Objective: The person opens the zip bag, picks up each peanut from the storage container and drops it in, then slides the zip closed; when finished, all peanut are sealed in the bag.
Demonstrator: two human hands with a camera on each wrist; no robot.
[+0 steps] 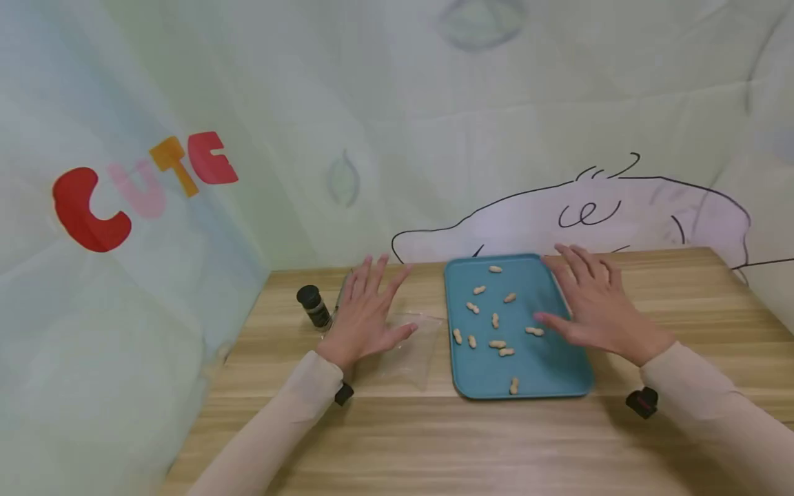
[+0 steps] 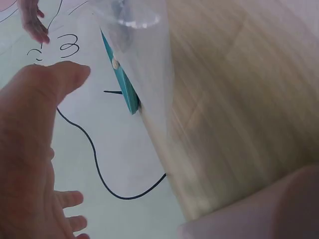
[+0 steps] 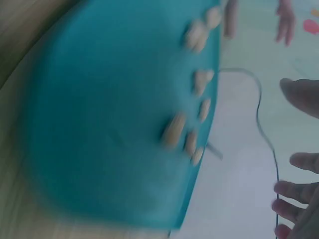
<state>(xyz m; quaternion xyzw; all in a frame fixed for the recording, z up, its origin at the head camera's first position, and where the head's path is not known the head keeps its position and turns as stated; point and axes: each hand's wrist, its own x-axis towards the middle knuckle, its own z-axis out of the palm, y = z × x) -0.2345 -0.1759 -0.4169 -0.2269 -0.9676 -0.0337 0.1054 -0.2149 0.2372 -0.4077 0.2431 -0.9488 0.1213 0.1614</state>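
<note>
Several unshelled peanuts [image 1: 495, 320] lie scattered on a blue tray [image 1: 558, 375]. Above the tray's right side hovers my right hand [image 1: 598, 310], fingers spread and holding nothing. My left hand [image 1: 366, 317] is over a clear plastic bag [image 1: 412, 355] left of the tray, its fingers also spread and nothing held. In the left wrist view the bag [image 2: 144, 64] stands near the thumb, apart from it. Peanuts [image 3: 174, 130] on the tray show blurred in the right wrist view, away from the right fingers.
A small dark bottle with a black cap [image 1: 313, 305] stands beyond the left hand, at the table's left side. Part of a flat object behind the left hand is hidden. The wooden table [image 1: 397, 441] ends at a printed curtain [image 1: 397, 138] behind and on the left.
</note>
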